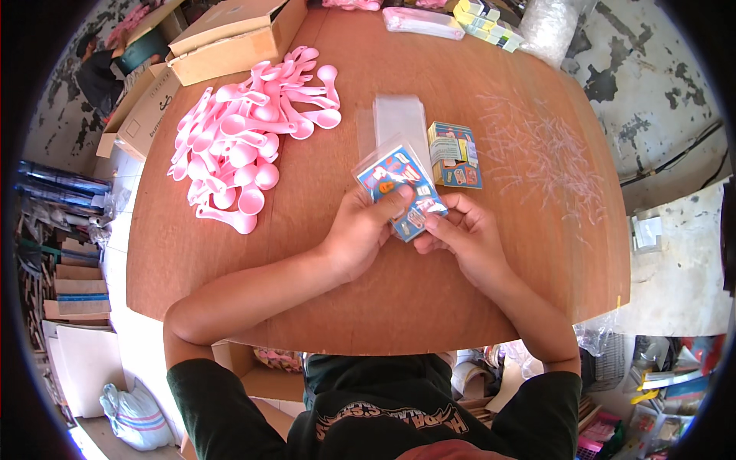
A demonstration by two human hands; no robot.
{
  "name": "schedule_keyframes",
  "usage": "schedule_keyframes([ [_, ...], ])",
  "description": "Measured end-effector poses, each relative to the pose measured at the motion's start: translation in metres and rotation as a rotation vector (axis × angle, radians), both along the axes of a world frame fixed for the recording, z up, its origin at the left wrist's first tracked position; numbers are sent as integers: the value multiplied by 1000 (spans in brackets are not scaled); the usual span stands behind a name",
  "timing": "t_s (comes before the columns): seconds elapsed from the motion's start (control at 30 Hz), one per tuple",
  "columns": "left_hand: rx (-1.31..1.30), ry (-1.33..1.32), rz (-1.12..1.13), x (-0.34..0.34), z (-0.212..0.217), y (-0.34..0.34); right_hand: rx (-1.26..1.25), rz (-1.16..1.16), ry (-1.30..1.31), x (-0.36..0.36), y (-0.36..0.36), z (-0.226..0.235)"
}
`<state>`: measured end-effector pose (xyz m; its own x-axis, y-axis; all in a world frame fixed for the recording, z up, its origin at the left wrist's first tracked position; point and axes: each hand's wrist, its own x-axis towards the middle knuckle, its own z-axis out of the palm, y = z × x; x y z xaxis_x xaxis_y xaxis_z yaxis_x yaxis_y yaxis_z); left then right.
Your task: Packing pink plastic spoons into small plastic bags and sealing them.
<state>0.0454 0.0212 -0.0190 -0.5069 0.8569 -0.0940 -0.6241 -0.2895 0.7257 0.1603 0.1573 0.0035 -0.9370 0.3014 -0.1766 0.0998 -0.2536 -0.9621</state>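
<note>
Gripping flat blue card [418,198] in glossy plastic sleeve [397,159] over wooden table [368,314] with half-curled left hand [359,232], pinching near-right corner with right hand [469,236]. Slanting lengthwise, far left to near right.

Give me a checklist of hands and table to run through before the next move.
1. Left hand holding the blue card, thumb on top: ok.
2. Right hand at the card's near right edge: ok; firmness of its pinch: cannot tell.
3. Card fully inside a clear sleeve: cannot tell.
4. Card stack beside the clear sleeves: ok.
5. Pink scoops apart from the thin translucent strips: ok.
</note>
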Motion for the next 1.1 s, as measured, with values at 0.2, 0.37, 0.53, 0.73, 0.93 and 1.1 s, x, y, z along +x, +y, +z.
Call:
schedule_keyframes([
  [0.2, 58, -68, -47, -3, 0, -3, 52, 52, 101, 0, 3, -6],
  [0.37, -10, -7, -44, 15, 4, -3, 82, 39, 126, 0, 1, -6],
  [0.53, 1, 14, -47, 15, 1, -2, 111, -22, 161, 1, -2, -7],
  [0.73, 48, 6, -17, 8, 0, -3, 76, -90, 193, 1, 3, -16],
  [0.93, 9, -69, -20, 9, -2, -2, 109, 30, 180, 3, 0, -16],
  [1.1, 2, 32, -68, 14, 0, -3, 80, 16, 110, 4, -2, -12],
])
